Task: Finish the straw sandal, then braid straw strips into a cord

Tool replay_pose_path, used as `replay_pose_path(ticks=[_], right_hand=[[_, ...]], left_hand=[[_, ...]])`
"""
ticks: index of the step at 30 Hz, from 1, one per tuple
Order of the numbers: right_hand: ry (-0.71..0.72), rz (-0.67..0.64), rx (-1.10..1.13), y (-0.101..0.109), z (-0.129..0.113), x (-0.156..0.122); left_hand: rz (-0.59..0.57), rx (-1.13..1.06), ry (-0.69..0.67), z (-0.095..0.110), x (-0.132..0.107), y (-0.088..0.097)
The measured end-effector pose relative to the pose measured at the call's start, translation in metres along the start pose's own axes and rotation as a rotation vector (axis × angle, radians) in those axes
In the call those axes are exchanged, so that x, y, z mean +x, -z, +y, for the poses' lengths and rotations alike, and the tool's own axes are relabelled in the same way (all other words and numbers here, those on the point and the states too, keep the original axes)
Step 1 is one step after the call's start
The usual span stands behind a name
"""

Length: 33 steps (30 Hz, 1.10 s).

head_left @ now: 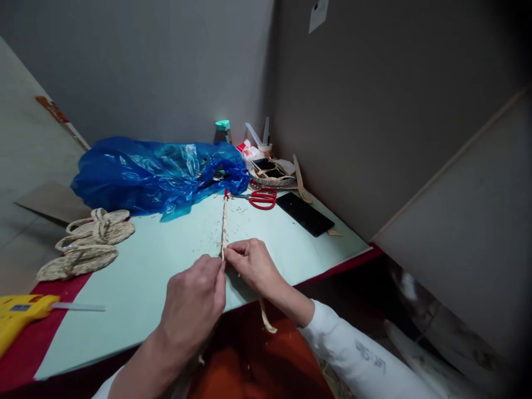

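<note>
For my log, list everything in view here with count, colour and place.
Braided strip: one, straw-coloured, between both hands and beyond
Scissors: one pair, red-handled, past centre
Phone-like slab: one, black, right
Plastic bag: one, blue, back left
Woven pieces: several overlapping, beige, left edge
Glue gun: one, yellow, near left
Jar: one, teal-lidded, back
Packet: one, red and white, back
Sticks: two, whitish, back corner
Sheet: one, pale green, tabletop
Cloth: one, red, under sheet
Label: one, white, right wall
Left hand: one, bare, pinching strip
Right hand: one, bare, pinching strip
Sleeves: two, white, forearms
Small clutter at back: too jumbled to count
</note>
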State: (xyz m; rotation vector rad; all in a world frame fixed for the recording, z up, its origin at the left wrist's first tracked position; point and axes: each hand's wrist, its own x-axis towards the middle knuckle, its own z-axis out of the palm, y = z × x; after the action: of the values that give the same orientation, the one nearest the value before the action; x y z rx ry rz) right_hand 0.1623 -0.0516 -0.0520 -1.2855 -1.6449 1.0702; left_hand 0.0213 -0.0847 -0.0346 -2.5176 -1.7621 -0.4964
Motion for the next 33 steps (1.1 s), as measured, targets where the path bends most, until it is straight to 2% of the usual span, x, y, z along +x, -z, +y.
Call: replay_pose_path(ticks=[2, 5, 7, 9, 11, 12, 14, 16, 18, 19, 21, 24, 29, 31, 33], right_hand=[[0.015, -0.034, 0.055, 0.004, 0.002, 0.001], [0.023, -0.143, 0.208, 0.011, 0.002, 0.002], [0.004, -0.177, 0.277, 0.015, 0.001, 0.002], [-0.019, -0.162, 0.317, 0.016, 0.001, 0.002], [-0.035, -0.134, 0.33, 0.016, 0.002, 0.001], [-0.038, -0.129, 0.319, 0.015, 0.003, 0.001], [-0.028, -0.125, 0.267, 0.014, 0.005, 0.001], [-0.005, -0.118, 0.214, 0.011, 0.007, 0.0], [0.024, -0.102, 0.193, 0.009, 0.009, -0.001], [0.037, -0.094, 0.184, 0.008, 0.009, -0.001], [0.062, -0.078, 0.154, 0.009, 0.01, -0.002], [0.096, -0.074, 0.098, 0.012, 0.01, -0.002], [0.121, -0.148, 0.003, 0.023, 0.002, -0.002], [0.131, -0.158, -0.108, 0.027, -0.001, -0.003], [0.13, -0.134, -0.257, 0.029, -0.003, -0.004]], left_hand=[[-0.055, 0.17, -0.023, 0.016, -0.002, -0.001], [-0.151, 0.273, -0.011, 0.036, -0.003, -0.002], [-0.172, 0.263, -0.017, 0.041, -0.003, -0.001], [-0.124, 0.174, -0.057, 0.035, -0.004, 0.002], [-0.028, 0.0, -0.082, 0.02, -0.002, 0.008], [0.001, -0.103, -0.043, 0.011, 0.001, 0.01], [0.086, -0.353, 0.124, -0.007, 0.011, 0.012], [-0.031, -0.751, 0.251, -0.017, 0.023, 0.008], [-0.23, -1.161, 0.305, -0.02, 0.034, 0.001], [-0.322, -1.312, 0.308, -0.018, 0.037, -0.004], [-0.409, -1.47, 0.32, -0.013, 0.039, -0.01], [-0.401, -1.455, 0.35, -0.009, 0.036, -0.014], [-0.357, -1.147, 0.244, -0.019, 0.037, -0.018], [-0.304, -1.049, 0.195, -0.022, 0.038, -0.019], [-0.244, -0.988, 0.214, -0.022, 0.037, -0.019]])
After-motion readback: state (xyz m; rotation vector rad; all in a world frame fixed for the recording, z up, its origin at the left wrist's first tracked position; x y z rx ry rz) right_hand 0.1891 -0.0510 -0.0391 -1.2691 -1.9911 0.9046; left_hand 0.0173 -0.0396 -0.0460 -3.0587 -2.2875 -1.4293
